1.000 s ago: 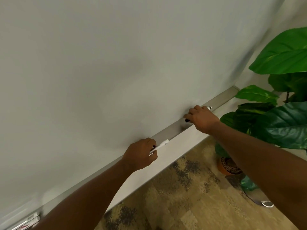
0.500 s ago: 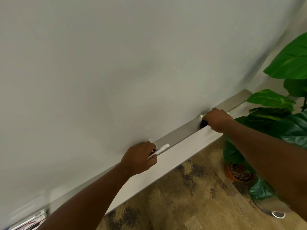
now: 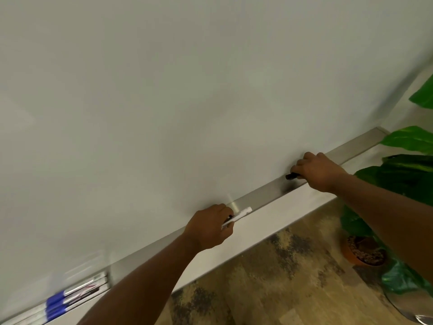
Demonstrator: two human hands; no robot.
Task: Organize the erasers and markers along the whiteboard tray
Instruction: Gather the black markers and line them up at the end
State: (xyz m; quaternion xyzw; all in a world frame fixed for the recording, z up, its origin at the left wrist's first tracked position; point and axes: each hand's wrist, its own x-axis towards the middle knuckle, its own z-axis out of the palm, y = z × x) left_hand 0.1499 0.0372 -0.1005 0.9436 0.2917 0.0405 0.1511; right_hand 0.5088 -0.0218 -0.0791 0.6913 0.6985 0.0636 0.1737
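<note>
Right hand hides nearly all of a marker; only its black end sticks out left of the curled fingers, lying on the brushed-metal tray, right grip clenched round it. Left hand grip pinches a white marker over the tray's near edge, barrel partly covered by fingers, tip end unclear. Bottom-left, a blurred bunch of markers with blue caps lies in the tray, cut off by the frame, count unclear. Smooth matte whiteboard above. Right: glossy green plant, terracotta pot, mottled brown carpet.
</note>
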